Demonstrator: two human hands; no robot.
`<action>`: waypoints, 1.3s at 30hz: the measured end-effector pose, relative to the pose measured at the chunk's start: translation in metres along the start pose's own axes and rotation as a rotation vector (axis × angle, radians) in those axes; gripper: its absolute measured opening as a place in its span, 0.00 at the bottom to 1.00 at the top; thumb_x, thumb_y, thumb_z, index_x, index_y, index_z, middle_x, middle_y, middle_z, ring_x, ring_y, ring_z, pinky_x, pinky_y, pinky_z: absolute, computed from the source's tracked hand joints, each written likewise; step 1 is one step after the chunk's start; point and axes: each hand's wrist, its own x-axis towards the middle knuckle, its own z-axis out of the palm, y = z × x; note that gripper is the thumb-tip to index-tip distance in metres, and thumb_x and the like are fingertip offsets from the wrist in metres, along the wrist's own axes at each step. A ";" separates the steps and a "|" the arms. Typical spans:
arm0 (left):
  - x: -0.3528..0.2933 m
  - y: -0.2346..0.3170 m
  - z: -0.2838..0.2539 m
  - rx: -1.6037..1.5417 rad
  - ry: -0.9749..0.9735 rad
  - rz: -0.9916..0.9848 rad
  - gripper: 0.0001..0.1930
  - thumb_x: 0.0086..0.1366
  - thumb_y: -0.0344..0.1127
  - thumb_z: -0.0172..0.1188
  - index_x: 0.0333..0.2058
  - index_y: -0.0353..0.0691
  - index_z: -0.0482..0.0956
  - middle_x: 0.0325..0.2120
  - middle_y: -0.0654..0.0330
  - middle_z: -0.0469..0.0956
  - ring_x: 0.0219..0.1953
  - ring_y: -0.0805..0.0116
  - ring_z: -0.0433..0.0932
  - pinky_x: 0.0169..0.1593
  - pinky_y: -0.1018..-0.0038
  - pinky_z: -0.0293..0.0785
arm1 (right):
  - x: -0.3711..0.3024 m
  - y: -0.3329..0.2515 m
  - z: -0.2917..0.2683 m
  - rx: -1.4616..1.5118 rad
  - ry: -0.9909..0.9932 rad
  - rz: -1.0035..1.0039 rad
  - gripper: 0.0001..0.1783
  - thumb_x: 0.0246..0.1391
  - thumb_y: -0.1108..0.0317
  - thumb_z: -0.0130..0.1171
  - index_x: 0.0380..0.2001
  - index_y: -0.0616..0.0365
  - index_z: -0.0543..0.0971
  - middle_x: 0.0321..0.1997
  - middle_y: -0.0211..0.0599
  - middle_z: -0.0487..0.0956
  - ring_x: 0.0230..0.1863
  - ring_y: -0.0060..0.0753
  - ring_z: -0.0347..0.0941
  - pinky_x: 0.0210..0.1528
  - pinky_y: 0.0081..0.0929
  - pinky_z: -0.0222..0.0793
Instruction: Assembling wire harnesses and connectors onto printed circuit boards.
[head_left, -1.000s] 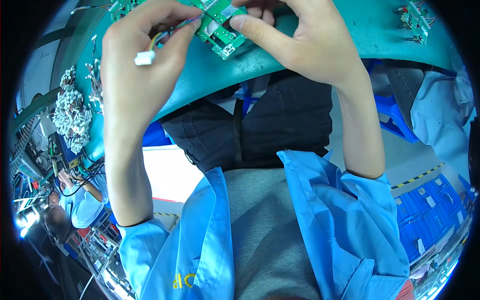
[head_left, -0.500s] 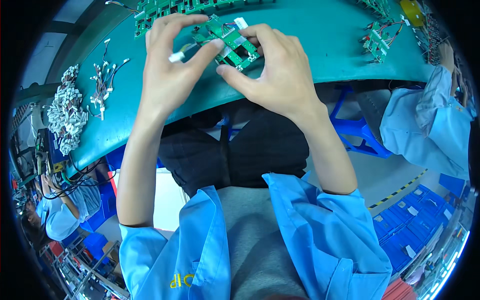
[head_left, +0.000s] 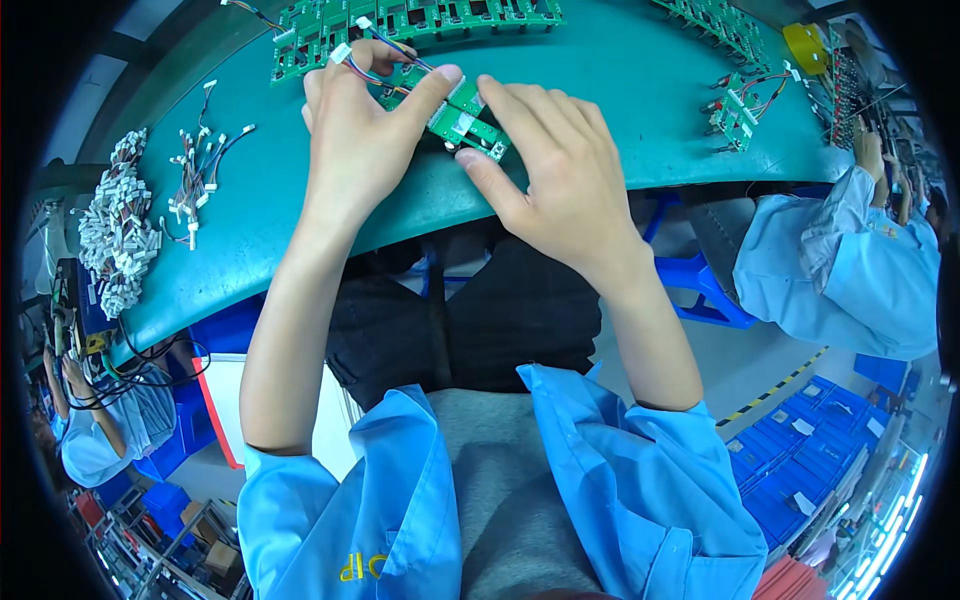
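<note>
A small green circuit board is held tilted over the green tabletop, between my two hands. My left hand grips its left end, the thumb pressed on top and the other fingers partly hidden behind. Thin coloured wires run from the board across the left fingers and end in white plugs. On the board's right side my right hand is curled, with its index finger at the far edge and its thumb at the near edge.
Joined green boards lie along the far edge. To the left are a heap of white-plugged cables and a few loose cables. A wired board and a yellow roll lie right. A co-worker in blue sits right.
The board has turned and come slightly nearer to me. Its wires and white plugs now lie over my left fingers, and the left thumb has moved further onto the board.
</note>
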 end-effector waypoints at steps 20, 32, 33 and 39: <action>-0.012 -0.004 0.013 -0.109 0.139 -0.077 0.32 0.62 0.58 0.68 0.51 0.34 0.80 0.43 0.47 0.77 0.51 0.51 0.71 0.58 0.56 0.69 | -0.010 0.006 0.018 -0.275 0.114 -0.111 0.26 0.66 0.51 0.57 0.61 0.54 0.77 0.65 0.42 0.75 0.69 0.41 0.68 0.68 0.55 0.58; -0.018 0.013 -0.026 -0.283 -0.201 -0.187 0.30 0.68 0.50 0.66 0.57 0.29 0.76 0.46 0.47 0.81 0.45 0.63 0.79 0.52 0.73 0.74 | 0.004 0.020 0.027 -0.251 0.366 -0.258 0.26 0.61 0.59 0.60 0.60 0.57 0.75 0.53 0.40 0.77 0.52 0.39 0.73 0.65 0.44 0.60; -0.015 0.021 -0.030 -0.278 -0.260 -0.254 0.30 0.69 0.49 0.66 0.58 0.29 0.76 0.46 0.47 0.81 0.46 0.63 0.79 0.53 0.74 0.74 | 0.008 0.025 0.034 -0.288 0.484 -0.340 0.22 0.60 0.62 0.59 0.56 0.60 0.77 0.48 0.42 0.78 0.47 0.40 0.74 0.62 0.42 0.63; -0.016 0.018 -0.031 -0.286 -0.322 -0.337 0.30 0.70 0.48 0.65 0.59 0.26 0.74 0.49 0.47 0.80 0.50 0.63 0.78 0.58 0.73 0.71 | 0.000 0.010 0.014 -0.065 0.044 -0.133 0.25 0.62 0.61 0.56 0.59 0.63 0.76 0.51 0.47 0.77 0.51 0.45 0.73 0.69 0.48 0.55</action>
